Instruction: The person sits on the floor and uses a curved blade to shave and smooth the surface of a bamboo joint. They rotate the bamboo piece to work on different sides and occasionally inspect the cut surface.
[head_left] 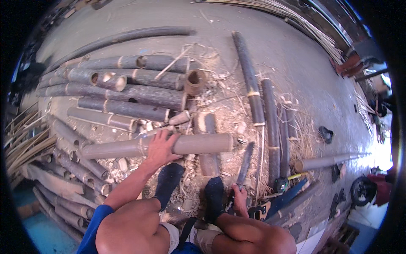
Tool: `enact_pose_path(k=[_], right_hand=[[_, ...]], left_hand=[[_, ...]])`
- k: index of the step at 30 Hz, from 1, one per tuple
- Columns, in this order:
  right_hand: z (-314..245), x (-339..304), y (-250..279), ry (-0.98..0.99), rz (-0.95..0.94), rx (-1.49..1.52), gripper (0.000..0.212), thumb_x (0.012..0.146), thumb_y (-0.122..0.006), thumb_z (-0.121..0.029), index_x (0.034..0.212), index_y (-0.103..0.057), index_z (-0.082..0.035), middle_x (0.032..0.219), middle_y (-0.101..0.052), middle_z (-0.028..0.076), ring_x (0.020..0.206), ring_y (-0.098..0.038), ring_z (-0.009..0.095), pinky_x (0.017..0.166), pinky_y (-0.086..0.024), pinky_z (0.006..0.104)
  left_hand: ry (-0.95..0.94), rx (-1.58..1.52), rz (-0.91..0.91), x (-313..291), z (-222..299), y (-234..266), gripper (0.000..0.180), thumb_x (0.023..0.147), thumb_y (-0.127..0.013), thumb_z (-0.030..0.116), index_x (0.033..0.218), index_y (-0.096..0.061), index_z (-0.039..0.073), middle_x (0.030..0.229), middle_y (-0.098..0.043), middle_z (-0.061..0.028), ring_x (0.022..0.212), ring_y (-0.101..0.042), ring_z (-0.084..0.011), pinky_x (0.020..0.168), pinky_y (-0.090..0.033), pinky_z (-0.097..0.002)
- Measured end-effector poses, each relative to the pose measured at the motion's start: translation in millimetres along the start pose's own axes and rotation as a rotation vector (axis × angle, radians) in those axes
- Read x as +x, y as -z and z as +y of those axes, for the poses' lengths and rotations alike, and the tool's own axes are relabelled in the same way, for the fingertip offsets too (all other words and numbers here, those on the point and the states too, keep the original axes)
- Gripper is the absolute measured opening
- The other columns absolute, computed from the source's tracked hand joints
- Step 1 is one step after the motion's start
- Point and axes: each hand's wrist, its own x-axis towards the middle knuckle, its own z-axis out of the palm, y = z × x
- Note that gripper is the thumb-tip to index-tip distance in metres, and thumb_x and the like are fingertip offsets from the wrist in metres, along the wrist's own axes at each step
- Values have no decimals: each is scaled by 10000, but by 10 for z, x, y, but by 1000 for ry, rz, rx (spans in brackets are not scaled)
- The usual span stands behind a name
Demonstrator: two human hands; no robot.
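Note:
My left hand [161, 147] is closed over the top of a thick greyish-brown bamboo pole [203, 144], near its middle joint. The pole lies crosswise in front of my feet, its right part resting over a wooden block [208, 164]. Down by my right foot, my right hand [240, 200] grips a machete [245, 164] at its dark handle. Its long dark blade points away from me, right of the pole's cut end and apart from it. Parts of the right hand's fingers are hidden.
Several cut bamboo poles [127, 94] lie stacked at the left, and upright-lying ones [247, 72] at the right. A hand saw [287, 197] and a tape measure [280, 185] are beside my right knee. Shavings [228, 114] cover the floor. Another person's foot [349, 65] shows far right.

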Motion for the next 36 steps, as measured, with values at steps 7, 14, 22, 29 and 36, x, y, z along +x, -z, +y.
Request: enact_pose_path(k=[7,14,22,29,36], right_hand=[[-429,-252,-82,354,122,-410,275,938,-687,-268,852,-615,-17,640,-600,80,591,-570,190,589,-471,379],[-903,-274,-260,730,132,-694,198,897,-708,-212,969,-627,-47,757,-678,215,687,-673,454,618,-524,520],[-1263,-44,-542,908,81,-772,191,900,-699,-150,1015,-619,-19,793,-670,222,693,-672,445,609,-524,515],[-1403,-19,-660,914,41,-837,189,902,-699,-142,1014,-614,-16,785,-668,221,682,-666,447,606,-527,510],[-1544,-61,-775,1077,0,-777,213,900,-708,-150,1027,-600,-19,795,-673,214,675,-672,422,589,-533,508]], left_hand=[[-36,-54,-256,115,-207,85,934,555,-923,527,1335,-626,106,1235,-594,-138,1216,-559,-363,1023,-487,-493],[-27,129,-380,276,40,89,958,640,-893,556,1409,-552,98,1311,-609,-187,1231,-599,-388,1039,-484,-501],[-135,-129,-232,335,172,-99,894,649,-900,510,1393,-558,152,1214,-656,-139,1158,-636,-353,985,-514,-485],[-110,-238,-419,520,20,-88,854,633,-878,534,1323,-601,114,1197,-680,-184,1132,-656,-385,975,-525,-466],[-36,-197,-437,531,179,-64,825,615,-864,577,1236,-624,91,1111,-709,-197,1045,-683,-401,917,-536,-490]])
